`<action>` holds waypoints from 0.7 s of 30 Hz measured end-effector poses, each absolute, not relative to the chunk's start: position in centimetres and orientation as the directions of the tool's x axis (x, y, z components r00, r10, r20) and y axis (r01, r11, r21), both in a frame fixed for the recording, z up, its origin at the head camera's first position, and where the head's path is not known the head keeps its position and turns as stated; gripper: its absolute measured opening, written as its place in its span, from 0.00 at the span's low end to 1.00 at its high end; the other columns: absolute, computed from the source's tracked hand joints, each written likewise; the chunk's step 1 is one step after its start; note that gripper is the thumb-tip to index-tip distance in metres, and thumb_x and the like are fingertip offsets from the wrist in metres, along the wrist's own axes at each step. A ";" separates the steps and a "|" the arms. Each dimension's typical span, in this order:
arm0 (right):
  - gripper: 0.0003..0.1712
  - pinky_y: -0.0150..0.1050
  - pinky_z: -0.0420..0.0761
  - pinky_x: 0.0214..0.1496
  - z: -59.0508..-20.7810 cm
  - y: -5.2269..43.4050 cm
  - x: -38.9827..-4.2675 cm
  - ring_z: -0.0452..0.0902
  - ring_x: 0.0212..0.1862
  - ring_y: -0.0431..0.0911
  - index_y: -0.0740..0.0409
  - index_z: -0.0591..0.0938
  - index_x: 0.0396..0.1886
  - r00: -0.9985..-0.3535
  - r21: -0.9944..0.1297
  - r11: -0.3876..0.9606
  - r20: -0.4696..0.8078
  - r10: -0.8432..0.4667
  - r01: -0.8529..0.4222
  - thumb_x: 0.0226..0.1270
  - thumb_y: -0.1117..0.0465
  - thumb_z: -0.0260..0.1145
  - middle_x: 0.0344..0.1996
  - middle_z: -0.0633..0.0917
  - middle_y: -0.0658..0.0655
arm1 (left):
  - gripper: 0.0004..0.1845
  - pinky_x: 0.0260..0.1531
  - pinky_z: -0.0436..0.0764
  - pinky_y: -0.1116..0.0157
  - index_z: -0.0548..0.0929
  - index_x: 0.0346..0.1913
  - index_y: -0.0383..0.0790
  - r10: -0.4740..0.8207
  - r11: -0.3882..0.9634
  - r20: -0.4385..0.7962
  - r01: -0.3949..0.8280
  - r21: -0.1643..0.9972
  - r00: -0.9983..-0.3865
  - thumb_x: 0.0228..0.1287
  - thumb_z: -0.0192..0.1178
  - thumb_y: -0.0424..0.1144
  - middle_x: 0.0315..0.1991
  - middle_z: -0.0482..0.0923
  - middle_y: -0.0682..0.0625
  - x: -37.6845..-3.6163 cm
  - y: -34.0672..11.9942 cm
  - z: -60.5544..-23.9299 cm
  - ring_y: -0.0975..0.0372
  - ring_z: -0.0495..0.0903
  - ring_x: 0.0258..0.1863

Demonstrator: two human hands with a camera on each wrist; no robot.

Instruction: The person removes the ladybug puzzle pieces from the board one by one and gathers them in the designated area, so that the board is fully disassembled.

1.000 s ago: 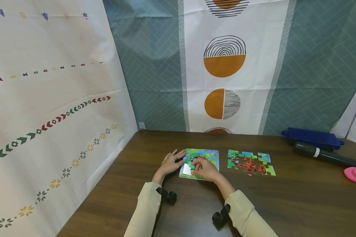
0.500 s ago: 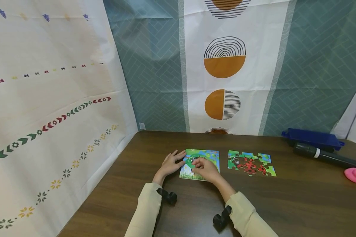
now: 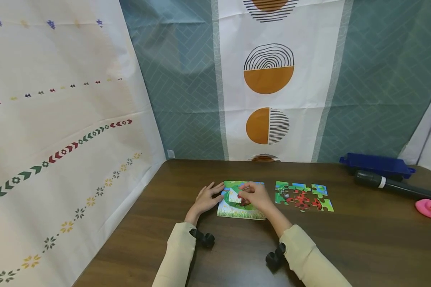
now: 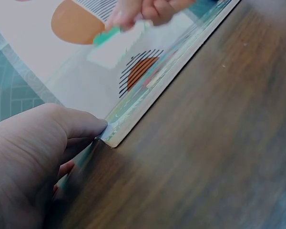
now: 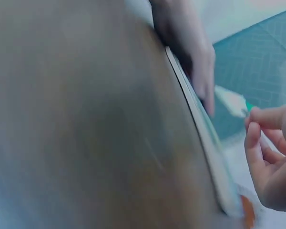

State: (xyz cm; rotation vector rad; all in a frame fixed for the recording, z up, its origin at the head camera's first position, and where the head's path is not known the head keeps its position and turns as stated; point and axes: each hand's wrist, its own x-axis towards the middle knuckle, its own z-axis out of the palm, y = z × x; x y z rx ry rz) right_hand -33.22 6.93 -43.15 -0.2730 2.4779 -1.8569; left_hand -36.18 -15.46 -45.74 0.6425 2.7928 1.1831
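Observation:
A square picture board [image 3: 242, 214] with grass and a ladybug scene lies on the brown table. My right hand [image 3: 257, 197] pinches a small, pale puzzle piece [image 3: 234, 195] between thumb and fingertips, raised over the board. In the left wrist view that puzzle piece [image 4: 112, 50] has a green edge and hangs above the glossy surface. My left hand [image 3: 205, 199] lies at the board's left side with fingers extended, its thumb [image 4: 88, 123] touching the near left corner. Right of the board, several joined puzzle pieces [image 3: 301, 200] form a partial red ladybug with gaps.
At the back right sits a dark blue tray [image 3: 377, 165]. A black stick-like object [image 3: 398, 187] with a white band lies before it, beside a pink toy duck [image 3: 430, 208]. Patterned cloths [image 3: 186, 79] hang behind and left of the table.
My right hand has lifted the puzzle piece from the board's lower left and moved it up and slightly right. My left hand stays at the board's left edge.

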 end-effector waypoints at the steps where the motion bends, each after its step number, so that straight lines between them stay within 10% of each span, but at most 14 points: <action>1: 0.13 0.37 0.80 0.34 -42.8 7.6 -33.4 0.76 0.28 0.44 0.66 0.82 0.49 -0.983 -0.952 0.279 0.081 -0.167 -0.125 0.68 0.64 0.64 0.37 0.87 0.63 | 0.26 0.77 0.39 0.43 0.69 0.71 0.40 0.388 0.621 0.122 0.357 0.698 -0.914 0.72 0.53 0.39 0.75 0.61 0.49 -36.2 -15.5 -45.8 0.47 0.48 0.79; 9: 0.18 0.44 0.84 0.46 -40.9 14.0 -34.0 0.81 0.39 0.51 0.66 0.81 0.51 -0.976 -0.916 0.382 0.042 -0.212 -0.122 0.68 0.59 0.65 0.44 0.86 0.62 | 0.26 0.77 0.39 0.43 0.68 0.71 0.39 0.393 0.606 0.132 0.364 0.707 -0.910 0.73 0.53 0.39 0.75 0.61 0.48 -36.2 -15.6 -45.7 0.47 0.47 0.79; 16: 0.20 0.34 0.70 0.22 -41.4 18.9 -32.5 0.73 0.27 0.43 0.67 0.80 0.49 -0.969 -0.883 0.465 -0.052 -0.240 -0.068 0.66 0.56 0.67 0.34 0.86 0.54 | 0.26 0.77 0.39 0.43 0.68 0.71 0.39 0.390 0.608 0.125 0.357 0.709 -0.912 0.73 0.53 0.39 0.75 0.61 0.48 -36.2 -15.6 -45.8 0.47 0.47 0.79; 21: 0.17 0.35 0.73 0.25 -41.6 20.7 -31.4 0.72 0.25 0.42 0.67 0.82 0.44 -0.966 -0.856 0.509 -0.055 -0.253 -0.085 0.65 0.57 0.68 0.31 0.87 0.53 | 0.26 0.77 0.39 0.43 0.69 0.71 0.39 0.386 0.607 0.127 0.355 0.711 -0.914 0.72 0.53 0.39 0.75 0.62 0.48 -36.0 -15.6 -45.7 0.47 0.48 0.79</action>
